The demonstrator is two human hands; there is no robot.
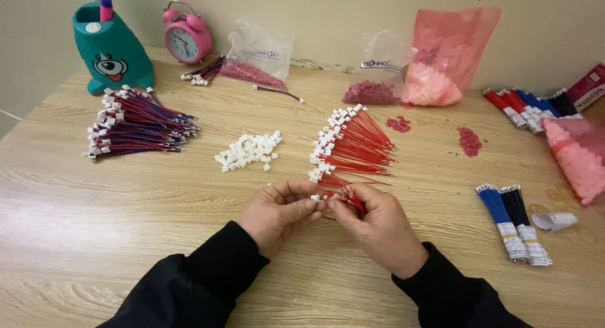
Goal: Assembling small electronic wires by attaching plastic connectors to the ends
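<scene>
Two hands meet: left hand (277, 209) pinches small white plastic connector (314, 197), right hand (373, 219) grips thin red wires (354, 201), ends aligned for close fit.

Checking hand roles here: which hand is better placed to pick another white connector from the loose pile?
Probably left. The left hand lies nearer the white connector pile; the right hand holds red wires.

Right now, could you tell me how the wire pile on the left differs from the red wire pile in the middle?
The left pile mixes red with darker blue or purple wires; the middle pile is all red. The left pile lies far from both hands, by the teal holder; the middle pile lies just beyond the left hand and right hand, which hold a white connector and red wires. Both piles fan out, with white connectors on one end.
</scene>
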